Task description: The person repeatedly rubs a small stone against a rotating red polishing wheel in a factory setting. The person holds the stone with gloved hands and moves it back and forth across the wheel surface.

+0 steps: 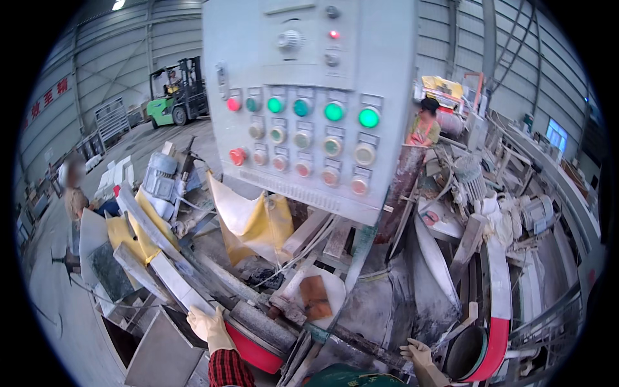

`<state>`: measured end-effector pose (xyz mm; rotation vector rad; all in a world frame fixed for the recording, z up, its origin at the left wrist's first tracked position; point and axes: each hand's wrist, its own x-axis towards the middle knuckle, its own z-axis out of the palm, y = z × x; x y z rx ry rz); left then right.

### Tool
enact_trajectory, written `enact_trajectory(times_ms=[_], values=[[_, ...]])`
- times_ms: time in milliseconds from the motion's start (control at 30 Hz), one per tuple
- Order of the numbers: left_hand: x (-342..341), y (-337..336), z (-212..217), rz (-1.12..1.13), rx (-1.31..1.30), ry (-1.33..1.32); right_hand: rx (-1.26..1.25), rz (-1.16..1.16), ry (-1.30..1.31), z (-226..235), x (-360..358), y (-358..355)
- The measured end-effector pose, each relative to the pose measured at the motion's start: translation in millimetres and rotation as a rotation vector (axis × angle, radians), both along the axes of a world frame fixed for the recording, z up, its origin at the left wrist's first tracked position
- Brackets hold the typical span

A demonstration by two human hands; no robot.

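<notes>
The fingers of the left hand (209,327), in a cream glove, reach forward onto the near end of a white strip (182,288), with the thumb set slightly apart; I cannot tell whether they grip it or merely rest there. That strip lies along a long sloping rail at near left, running away toward the far left. A red and black checked sleeve (227,367) covers the left forearm, and just right of it a red band (256,349) curves around the end of the machine. The right hand (420,356), also gloved, is at near right with its fingers loosely bent and parted, nothing visible in its hold; it is near a dark round drum (467,353) with a second red band (495,351) curving around it. Between the hands and a little farther off, a brown square piece (315,298) lies on a pale plate. Beyond it, a yellow and white sheet (256,222) hangs in folds below a grey control cabinet (309,71), whose rows of round buttons include several lit green. Motors sit on either side, at left (160,175) and right (538,213). At far left stands a green forklift (177,97); a co-worker (423,122) is at far right.
</notes>
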<state>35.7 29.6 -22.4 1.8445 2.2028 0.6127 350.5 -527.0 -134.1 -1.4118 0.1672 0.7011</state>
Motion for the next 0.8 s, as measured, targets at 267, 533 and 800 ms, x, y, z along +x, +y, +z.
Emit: enact_trajectory(times_ms=[267, 533, 800], values=[[-3, -39, -56, -0.1, 0.168, -0.213, -0.04, 0.113, -0.008, -17, -17, 11], [-65, -119, -95, -0.764, 0.305, -0.554, 0.087, 0.307, -0.068, -1, -25, 75], [183, -308, 41, -1.39, -0.251, -0.638, 0.164, 0.354, -0.15, 137, -32, 102]])
